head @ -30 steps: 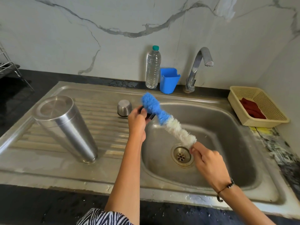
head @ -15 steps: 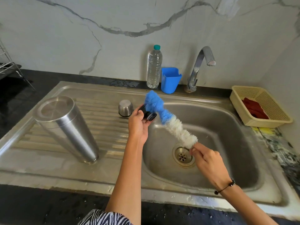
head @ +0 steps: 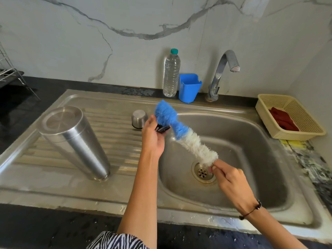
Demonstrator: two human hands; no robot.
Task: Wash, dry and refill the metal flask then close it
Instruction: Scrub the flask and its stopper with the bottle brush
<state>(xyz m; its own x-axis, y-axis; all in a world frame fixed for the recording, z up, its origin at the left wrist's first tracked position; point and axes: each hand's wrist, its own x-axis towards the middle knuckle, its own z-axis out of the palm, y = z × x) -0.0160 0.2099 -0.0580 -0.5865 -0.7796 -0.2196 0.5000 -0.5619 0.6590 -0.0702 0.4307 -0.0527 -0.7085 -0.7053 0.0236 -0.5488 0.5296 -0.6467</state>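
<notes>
1. Flask (head: 75,141) stands upside down on the ribbed draining board, left of the sink basin (head: 251,159), with its flat base up and its mouth on the steel.
2. Your left hand (head: 152,139) is raised over the basin's left rim, fingers curled round a small black stopper (head: 162,128) that it grips; the stopper's underside is hidden behind the bristles, so you cannot tell how clean it is.
3. Your right hand (head: 231,180) hovers over the basin, just right of the drain (head: 203,172), fingers and thumb pinching the lower end of a bottle brush (head: 185,135).
4. The brush slants up and left from that hand across the basin; its white bristles sit nearer your right hand, and its blue tip touches the stopper at the basin's left rim.
5. A small steel cap (head: 139,119) sits on the draining board just left of the basin's back corner, behind your left hand.
6. Behind the basin, against the marble wall, stand 1 clear water bottle (head: 171,74) with a green cap and 1 blue plastic cup (head: 189,88), touching or nearly so; the tap (head: 222,72) rises just right of them.
7. Right of the basin, a cream plastic basket (head: 287,112) holds a red cloth (head: 283,121).
8. Left of the basin, beyond the draining board, a wire rack (head: 9,71) stands on the dark counter.
</notes>
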